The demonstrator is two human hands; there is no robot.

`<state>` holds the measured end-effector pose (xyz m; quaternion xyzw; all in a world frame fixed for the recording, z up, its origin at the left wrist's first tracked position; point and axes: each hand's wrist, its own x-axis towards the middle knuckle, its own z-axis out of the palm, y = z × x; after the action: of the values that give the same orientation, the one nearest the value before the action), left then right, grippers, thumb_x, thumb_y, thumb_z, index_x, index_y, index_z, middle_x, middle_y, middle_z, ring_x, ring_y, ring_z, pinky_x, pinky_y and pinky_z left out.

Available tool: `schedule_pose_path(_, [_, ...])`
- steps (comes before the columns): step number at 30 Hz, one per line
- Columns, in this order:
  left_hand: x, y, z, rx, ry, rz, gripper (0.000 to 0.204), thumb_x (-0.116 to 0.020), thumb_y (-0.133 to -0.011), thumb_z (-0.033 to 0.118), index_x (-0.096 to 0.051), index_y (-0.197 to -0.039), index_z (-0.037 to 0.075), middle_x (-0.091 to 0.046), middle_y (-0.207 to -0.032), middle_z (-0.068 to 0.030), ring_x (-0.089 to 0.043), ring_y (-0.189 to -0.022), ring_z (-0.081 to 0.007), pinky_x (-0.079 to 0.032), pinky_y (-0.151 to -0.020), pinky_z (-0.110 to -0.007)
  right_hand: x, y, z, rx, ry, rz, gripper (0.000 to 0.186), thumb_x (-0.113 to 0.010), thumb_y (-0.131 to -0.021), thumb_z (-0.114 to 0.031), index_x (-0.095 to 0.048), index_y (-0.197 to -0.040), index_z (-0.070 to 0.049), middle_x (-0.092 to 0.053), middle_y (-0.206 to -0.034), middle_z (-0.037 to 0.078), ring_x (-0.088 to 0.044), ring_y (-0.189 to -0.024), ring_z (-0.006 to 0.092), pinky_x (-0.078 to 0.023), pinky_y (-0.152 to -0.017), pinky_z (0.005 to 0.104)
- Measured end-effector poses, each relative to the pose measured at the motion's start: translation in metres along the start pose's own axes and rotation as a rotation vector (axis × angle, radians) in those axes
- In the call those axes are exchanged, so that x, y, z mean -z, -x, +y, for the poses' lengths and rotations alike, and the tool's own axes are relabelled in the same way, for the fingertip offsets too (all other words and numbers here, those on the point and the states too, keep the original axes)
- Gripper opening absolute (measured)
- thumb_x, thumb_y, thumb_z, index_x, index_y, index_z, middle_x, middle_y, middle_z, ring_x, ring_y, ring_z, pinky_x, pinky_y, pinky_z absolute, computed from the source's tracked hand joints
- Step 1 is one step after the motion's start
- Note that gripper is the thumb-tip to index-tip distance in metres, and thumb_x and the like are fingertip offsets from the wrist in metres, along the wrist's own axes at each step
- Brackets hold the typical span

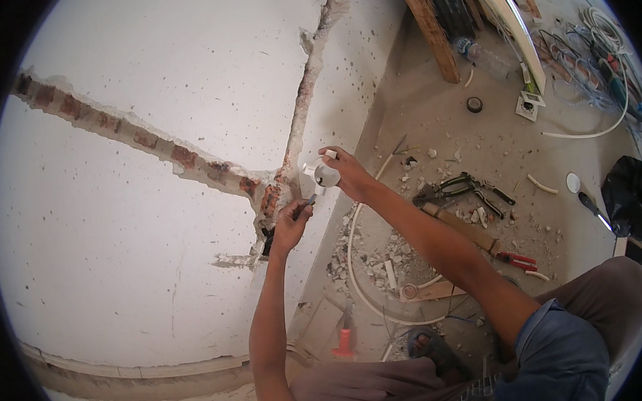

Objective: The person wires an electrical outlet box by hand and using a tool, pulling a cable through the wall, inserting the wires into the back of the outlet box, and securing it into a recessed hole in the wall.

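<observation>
My right hand (348, 173) is closed around a round white plastic junction box (327, 176) with short pipe stubs, held up in front of the wall. Just below it, my left hand (290, 228) pinches a small grey, blade-like piece (311, 199) whose tip is close to one of the box's stubs. I cannot make out its exact kind, or whether it touches the stub. Behind both hands, the white wall (157, 253) has chased channels (183, 156) showing red brick. Near my left hand, a dark opening (268, 241) sits where the channels meet.
Pliers (457, 186), a red-handled tool (517, 261), an orange-handled tool (344, 342) and rubble lie on the floor. A white conduit (352, 260) curves through the debris. Farther off are a black tape roll (474, 104), a plastic bottle (484, 57), cable coils (602, 29) and a black bag (628, 195).
</observation>
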<state>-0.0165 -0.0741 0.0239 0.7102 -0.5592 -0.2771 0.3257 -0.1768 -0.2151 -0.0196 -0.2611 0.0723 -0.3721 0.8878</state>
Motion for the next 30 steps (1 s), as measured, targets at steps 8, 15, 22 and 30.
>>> schedule_pose_path(8, [0.004,-0.003,0.001,-0.052,0.049,0.064,0.016,-0.060,-0.093,0.016,-0.062,-0.100,0.002,-0.055,-0.075,0.0039,-0.048,-0.070,-0.0048,-0.041,-0.066,-0.023,-0.010,0.000,0.014,0.338,0.071,-0.108,0.017,-0.050,-0.098,-0.016,-0.047,-0.115,-0.013,-0.052,-0.113,0.004,-0.056,-0.101,0.0157,-0.048,-0.087,0.0357])
schedule_pose_path(15, [0.007,-0.003,0.005,-0.027,0.052,0.103,0.016,-0.061,-0.093,0.019,-0.062,-0.095,0.003,-0.056,-0.073,0.0032,-0.048,-0.068,-0.0046,-0.041,-0.063,-0.023,-0.020,0.000,0.024,0.144,-0.314,0.154,0.013,-0.049,-0.098,-0.013,-0.043,-0.110,-0.013,-0.052,-0.107,0.005,-0.059,-0.101,0.0182,-0.052,-0.084,0.0380])
schedule_pose_path(22, [0.007,0.002,0.005,-0.021,0.038,0.030,0.016,-0.061,-0.090,0.011,-0.057,-0.102,0.002,-0.060,-0.080,-0.0021,-0.055,-0.075,-0.0086,-0.045,-0.068,-0.026,-0.016,-0.011,0.025,0.085,0.046,-0.070,0.017,-0.052,-0.097,-0.017,-0.045,-0.113,-0.012,-0.051,-0.105,0.004,-0.053,-0.099,0.0134,-0.045,-0.084,0.0303])
schedule_pose_path(30, [0.010,0.017,-0.008,-0.097,-0.240,0.125,0.026,-0.060,-0.087,0.005,-0.051,-0.110,0.001,-0.063,-0.092,-0.0115,-0.063,-0.090,-0.0206,-0.049,-0.080,-0.035,-0.017,0.003,0.045,0.034,-0.081,-0.043,0.023,-0.038,-0.101,-0.026,-0.043,-0.123,-0.018,-0.049,-0.115,0.003,-0.053,-0.108,0.0161,-0.044,-0.094,0.0373])
